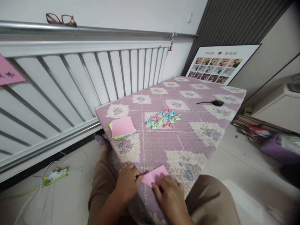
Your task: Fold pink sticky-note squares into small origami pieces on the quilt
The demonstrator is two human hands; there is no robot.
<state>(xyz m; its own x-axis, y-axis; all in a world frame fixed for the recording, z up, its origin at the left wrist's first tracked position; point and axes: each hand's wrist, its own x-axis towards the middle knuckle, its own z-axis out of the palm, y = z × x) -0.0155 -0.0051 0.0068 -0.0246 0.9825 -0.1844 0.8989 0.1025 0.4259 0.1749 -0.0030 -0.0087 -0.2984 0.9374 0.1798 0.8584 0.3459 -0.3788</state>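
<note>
A pink paper (156, 175), apparently folded, lies at the near end of the cloth-covered table. My left hand (128, 181) has its fingers closed at the paper's left corner. Across the paper's near right part rests my right hand (171, 193), its thumb and curled fingers pressing on it. Farther up the table stand several small folded paper pieces (167, 116) in pink, blue and green, grouped in rows. To their left is a stack of square paper sheets (123, 127), pink on top with yellow and other colours showing at the edges.
A black object with a thin tail (217, 102) lies on the table's far right. Behind the table are a white radiator (138, 68) and a photo board (219, 64). Glasses (61, 20) rest above the pipe. Cables and a power strip (56, 176) lie on the floor at left.
</note>
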